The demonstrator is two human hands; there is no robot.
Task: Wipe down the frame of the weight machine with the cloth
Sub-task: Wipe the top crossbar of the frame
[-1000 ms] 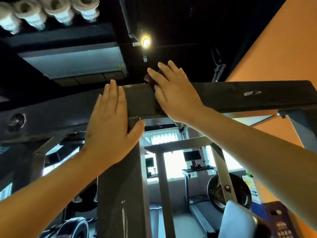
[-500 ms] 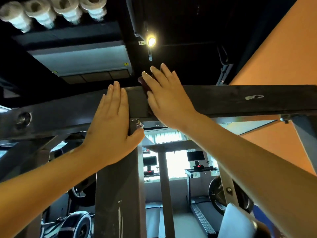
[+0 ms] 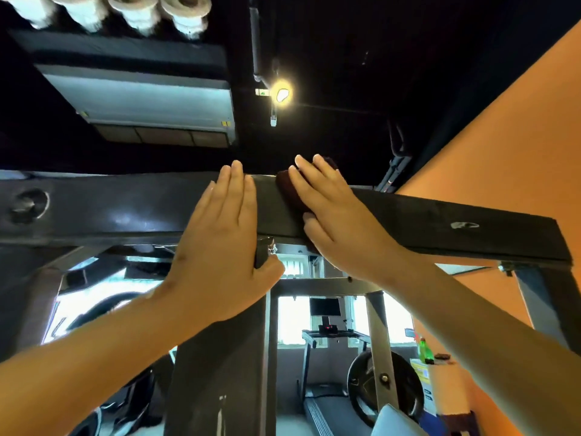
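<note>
Metal, dark and scuffed, is seen across the whole width: the frame's crossbeam (image 3: 440,221) runs left to right and is met from below by a grey upright post (image 3: 220,372). A black ceiling (image 3: 377,58) is seen beyond it, with a lit lamp (image 3: 281,94), a pale air unit (image 3: 141,102) to the left and an orange wall (image 3: 503,136) on the right. Farther off, a treadmill (image 3: 327,341), a weight plate (image 3: 405,391) and a green bottle (image 3: 424,350) are set before bright windows (image 3: 292,319).

The left hand (image 3: 220,256) is laid flat, fingers straight, over the joint of beam and post, with nothing grasped. The right hand (image 3: 339,221) is pressed flat, fingers extended, on the dark cloth (image 3: 287,190), which is kept against the beam's upper edge just right of the left hand. Most of the cloth is covered by that hand, and the beam's left end is cut off at the picture edge.
</note>
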